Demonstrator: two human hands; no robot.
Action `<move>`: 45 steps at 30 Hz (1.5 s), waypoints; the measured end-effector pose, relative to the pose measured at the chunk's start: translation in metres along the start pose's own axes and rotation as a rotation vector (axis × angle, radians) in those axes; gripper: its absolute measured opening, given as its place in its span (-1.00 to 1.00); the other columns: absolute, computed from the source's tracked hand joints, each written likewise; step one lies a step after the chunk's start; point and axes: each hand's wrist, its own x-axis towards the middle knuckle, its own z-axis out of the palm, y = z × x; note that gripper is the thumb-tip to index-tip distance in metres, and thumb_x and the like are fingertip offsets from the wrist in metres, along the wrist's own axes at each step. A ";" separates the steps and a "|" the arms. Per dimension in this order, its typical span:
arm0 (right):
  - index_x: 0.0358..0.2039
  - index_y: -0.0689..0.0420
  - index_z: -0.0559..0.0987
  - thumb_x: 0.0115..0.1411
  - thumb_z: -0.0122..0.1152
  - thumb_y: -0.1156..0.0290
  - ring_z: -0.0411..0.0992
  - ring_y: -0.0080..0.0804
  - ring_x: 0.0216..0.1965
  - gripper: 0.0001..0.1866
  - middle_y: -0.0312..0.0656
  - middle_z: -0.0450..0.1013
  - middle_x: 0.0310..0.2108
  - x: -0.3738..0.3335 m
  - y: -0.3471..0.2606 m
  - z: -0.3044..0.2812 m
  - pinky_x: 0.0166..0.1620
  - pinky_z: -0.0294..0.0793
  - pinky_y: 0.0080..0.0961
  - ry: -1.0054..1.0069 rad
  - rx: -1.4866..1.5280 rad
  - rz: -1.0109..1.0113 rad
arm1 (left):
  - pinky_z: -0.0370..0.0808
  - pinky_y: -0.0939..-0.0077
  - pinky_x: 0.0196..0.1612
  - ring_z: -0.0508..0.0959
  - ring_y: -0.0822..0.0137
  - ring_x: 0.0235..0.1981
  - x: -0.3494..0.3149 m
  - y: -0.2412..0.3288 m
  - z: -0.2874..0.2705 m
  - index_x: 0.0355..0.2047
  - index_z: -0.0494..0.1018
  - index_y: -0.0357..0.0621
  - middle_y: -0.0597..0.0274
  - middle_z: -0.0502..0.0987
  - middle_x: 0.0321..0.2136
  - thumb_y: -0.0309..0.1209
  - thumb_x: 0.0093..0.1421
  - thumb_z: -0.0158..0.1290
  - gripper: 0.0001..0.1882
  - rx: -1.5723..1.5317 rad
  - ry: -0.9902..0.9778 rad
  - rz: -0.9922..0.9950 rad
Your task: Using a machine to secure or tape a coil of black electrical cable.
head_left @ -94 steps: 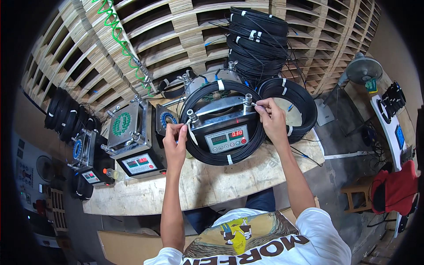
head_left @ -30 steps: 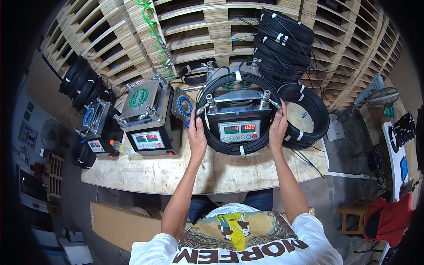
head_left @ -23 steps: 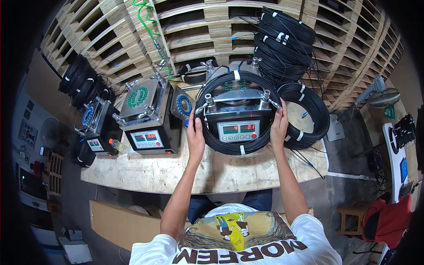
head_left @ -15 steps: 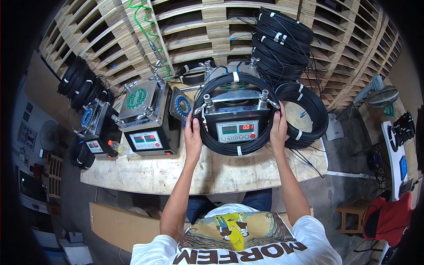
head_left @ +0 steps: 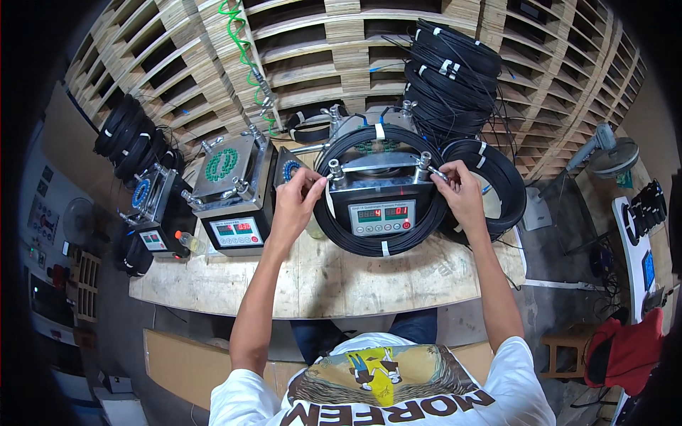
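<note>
A coil of black cable (head_left: 343,240) bound with white tape leans around the front of the middle machine. That machine (head_left: 398,195) is a black box with a metal top and a lit red digital panel (head_left: 383,218). At its left front clamp (head_left: 335,170) my left hand (head_left: 297,197) is closed, thumb and fingers pinched over the lever, which they mostly hide. My right hand (head_left: 462,193) pinches the metal lever (head_left: 439,174) of the right front clamp (head_left: 424,165). Both wrists are raised beside the coil.
Two similar machines (head_left: 238,206) (head_left: 153,213) stand on the wooden table (head_left: 284,287) at left. More black coils are stacked (head_left: 455,78) behind right, and one coil (head_left: 508,177) lies right of the machine. A small orange-capped bottle (head_left: 187,240), pallets (head_left: 305,42) and a fan (head_left: 614,150) surround the work.
Both hands have let go of the coil's sides and moved up to the front clamp levers. The coil now rests by itself against the machine, slightly lower. The panel's digits have changed.
</note>
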 end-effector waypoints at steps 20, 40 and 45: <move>-0.15 0.09 0.56 0.44 0.13 0.11 0.21 -0.74 -0.56 -0.71 -0.45 0.34 -0.56 0.124 0.091 0.001 -0.55 0.12 -0.70 -0.067 0.591 0.515 | 0.29 0.61 -0.47 0.37 0.58 -0.54 0.157 -0.061 -0.009 -0.13 0.52 -0.12 0.42 0.49 -0.49 0.13 0.38 0.03 -0.48 -0.382 -0.023 -0.438; -0.37 0.09 0.61 0.35 0.32 0.18 0.30 -0.70 -0.60 -0.74 -0.42 0.41 -0.58 0.224 0.122 0.063 -0.55 0.28 -0.76 -0.393 0.718 0.686 | 0.11 0.71 -0.64 0.16 0.62 -0.70 0.220 -0.146 0.048 -0.24 0.39 0.01 0.48 0.23 -0.67 -0.16 0.48 0.01 -0.78 -1.119 -0.310 -0.353; -0.19 0.10 0.58 0.40 0.22 0.06 0.33 -0.65 -0.58 -0.67 -0.37 0.43 -0.52 0.218 0.128 0.063 -0.54 0.27 -0.72 -0.311 0.711 0.642 | 0.36 0.70 -0.56 0.38 0.58 -0.57 0.215 -0.123 0.046 -0.02 0.42 -0.09 0.33 0.47 -0.48 -0.30 0.41 0.14 -0.76 -0.976 -0.162 -0.442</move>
